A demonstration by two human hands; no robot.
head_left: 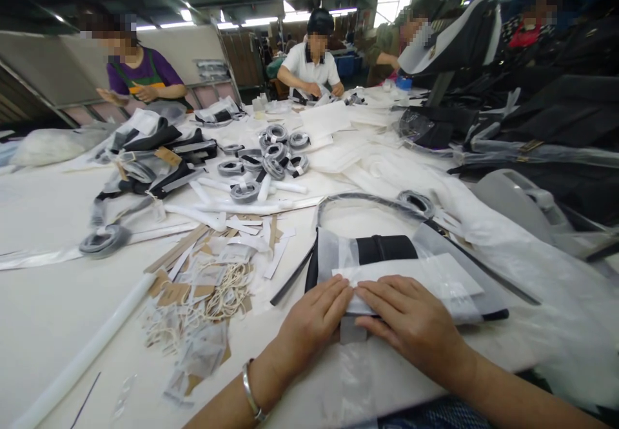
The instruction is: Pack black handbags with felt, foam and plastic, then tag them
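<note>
In front of me lies a black handbag [387, 248] with translucent wrapping [333, 248] around parts of it. Its looped strap [367, 198] arches away on the table behind it, covered in clear film. A white paper sheet [435, 271] lies across the bag's front. My left hand [314, 313], a silver bangle on its wrist, is closed on the sheet's left end, its thumb hidden. Close beside it, my right hand [411, 322] has its fingers over the sheet and its thumb below, pinching the edge. A small grey piece [353, 331] shows beneath the bag's front edge.
Left of the bag are heaped tags with strings [227, 290] and white tubes [91, 345]. Farther off lie several coiled straps [275, 151] and a pile of wrapped black pieces [155, 151]. Plastic sheeting [546, 287] and black bags [556, 126] fill the right. Co-workers [312, 61] are across the table.
</note>
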